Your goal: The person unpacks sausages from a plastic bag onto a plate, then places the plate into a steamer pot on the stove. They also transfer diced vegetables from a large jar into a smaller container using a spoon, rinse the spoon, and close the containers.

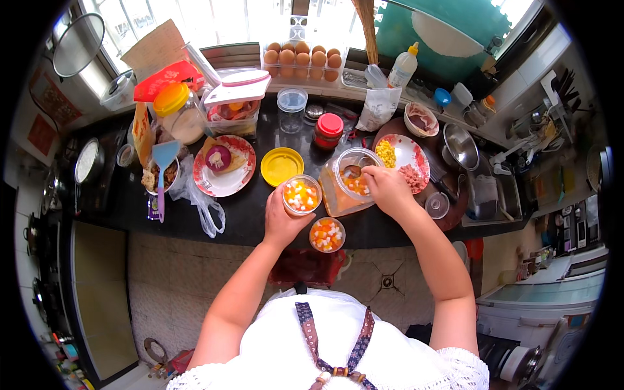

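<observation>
My left hand (282, 222) grips a small clear plastic cup (302, 196) filled with orange, yellow and white diced pieces. A second cup (327, 235) of the same mix stands at the counter's front edge, to the right of that hand. My right hand (390, 189) is at the mouth of a large clear jar (336, 197), pinching the handle of a metal spoon (352, 171) whose bowl is inside. Orange liquid with diced pieces lies in the jar, which looks tilted. Beyond my left hand rests a round yellow lid (282, 166).
A plate (402, 146) at right carries corn kernels (385, 154) and chopped pink meat (412, 178). Left of the yellow lid, another plate (230, 183) holds a cut red onion (218, 158). A red-lidded jar (328, 130) stands behind; a knife (442, 187) lies near the sink (509, 197).
</observation>
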`<state>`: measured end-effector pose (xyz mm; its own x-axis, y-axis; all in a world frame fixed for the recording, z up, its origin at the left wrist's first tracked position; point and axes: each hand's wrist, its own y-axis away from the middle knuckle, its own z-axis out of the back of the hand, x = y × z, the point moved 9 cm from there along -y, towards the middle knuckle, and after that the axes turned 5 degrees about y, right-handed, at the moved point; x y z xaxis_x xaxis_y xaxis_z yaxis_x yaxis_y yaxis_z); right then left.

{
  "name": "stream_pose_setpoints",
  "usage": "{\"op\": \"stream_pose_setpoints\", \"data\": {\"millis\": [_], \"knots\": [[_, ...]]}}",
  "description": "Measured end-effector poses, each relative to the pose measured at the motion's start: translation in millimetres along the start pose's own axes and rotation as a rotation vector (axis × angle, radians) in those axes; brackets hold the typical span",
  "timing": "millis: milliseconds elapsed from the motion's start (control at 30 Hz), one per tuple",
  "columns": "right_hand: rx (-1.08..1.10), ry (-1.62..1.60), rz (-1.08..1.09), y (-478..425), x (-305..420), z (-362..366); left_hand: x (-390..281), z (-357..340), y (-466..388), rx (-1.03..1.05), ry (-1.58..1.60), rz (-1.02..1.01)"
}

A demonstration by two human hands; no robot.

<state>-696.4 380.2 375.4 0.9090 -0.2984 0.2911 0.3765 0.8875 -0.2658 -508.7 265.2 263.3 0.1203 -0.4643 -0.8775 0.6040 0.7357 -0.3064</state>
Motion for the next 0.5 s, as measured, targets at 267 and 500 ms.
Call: {"op": "stream_pose_setpoints", "data": {"millis": [267,500], "knots": [[0.258,0.039,-0.165,-34.8,-32.6,-87.5,-3.8,-5.6,-4.3,0.012,-0.011,-0.023],[0.448,-0.419,-0.318,-32.3,-34.9,-105.0,-1.7,-2.5,-5.2,-0.006,-0.012,-0.031]]}}
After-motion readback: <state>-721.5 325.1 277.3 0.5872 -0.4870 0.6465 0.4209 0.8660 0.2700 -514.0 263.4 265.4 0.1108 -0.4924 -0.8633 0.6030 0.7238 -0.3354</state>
